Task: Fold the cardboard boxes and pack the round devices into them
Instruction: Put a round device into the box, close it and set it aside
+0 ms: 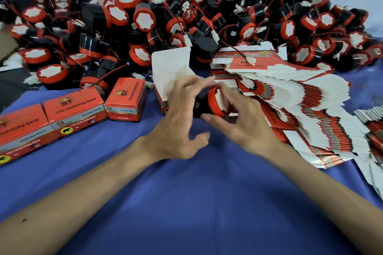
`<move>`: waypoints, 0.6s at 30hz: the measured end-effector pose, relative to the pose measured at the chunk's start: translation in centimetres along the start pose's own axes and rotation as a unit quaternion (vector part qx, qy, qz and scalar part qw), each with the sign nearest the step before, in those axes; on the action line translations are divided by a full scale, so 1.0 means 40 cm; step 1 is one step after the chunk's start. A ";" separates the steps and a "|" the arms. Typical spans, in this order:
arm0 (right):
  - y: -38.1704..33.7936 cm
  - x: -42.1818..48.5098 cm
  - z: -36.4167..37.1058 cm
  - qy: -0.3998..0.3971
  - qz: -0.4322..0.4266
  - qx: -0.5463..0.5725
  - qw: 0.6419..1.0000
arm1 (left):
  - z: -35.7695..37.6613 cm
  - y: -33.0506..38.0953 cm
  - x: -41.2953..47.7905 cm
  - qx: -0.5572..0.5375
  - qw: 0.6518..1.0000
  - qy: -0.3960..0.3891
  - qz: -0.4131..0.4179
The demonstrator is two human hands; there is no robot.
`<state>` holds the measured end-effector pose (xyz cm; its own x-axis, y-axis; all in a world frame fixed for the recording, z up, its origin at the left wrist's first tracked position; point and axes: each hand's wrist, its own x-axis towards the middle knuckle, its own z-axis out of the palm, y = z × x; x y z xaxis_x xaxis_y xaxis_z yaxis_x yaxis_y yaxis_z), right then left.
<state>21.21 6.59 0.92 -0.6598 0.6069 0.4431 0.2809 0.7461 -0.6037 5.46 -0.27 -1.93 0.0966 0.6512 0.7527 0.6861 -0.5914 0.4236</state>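
Round device (pixel 215 102), black body, red rim, gripped by left hand (pixel 178 128) and right hand (pixel 244 124).

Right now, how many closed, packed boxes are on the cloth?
3, in a row at left: one cut off by the left edge, one in the middle, one nearest the hands. A fourth box stands open. More may lie out of view.
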 end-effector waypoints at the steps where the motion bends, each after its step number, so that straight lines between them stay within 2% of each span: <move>1: -0.011 0.017 -0.008 0.023 -0.011 -0.010 1.000 | -0.004 -0.002 0.003 0.036 0.997 0.071 0.008; 3: -0.037 0.057 -0.023 0.049 -0.025 -0.009 0.998 | -0.013 -0.018 0.012 0.090 0.973 0.213 -0.012; 5: -0.061 0.101 -0.030 0.051 -0.020 0.029 0.998 | -0.020 -0.040 0.022 0.104 0.955 0.268 -0.072; 9: -0.089 0.177 0.006 0.021 -0.013 0.050 0.998 | -0.024 -0.043 0.035 0.013 0.959 0.183 -0.214; 13: -0.073 0.183 0.065 -0.058 -0.041 -0.013 0.997 | -0.025 -0.059 0.038 -0.093 0.937 0.171 -0.290; 18: -0.044 0.175 0.061 -0.019 -0.032 -0.045 0.998 | -0.030 -0.078 0.043 -0.034 0.941 0.113 -0.318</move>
<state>14.40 8.85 3.48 -0.7035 0.5474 0.4533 0.2974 0.8060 -0.5118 2.62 2.13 -1.38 -0.4786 0.7709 0.4202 0.5051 -0.1497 0.8500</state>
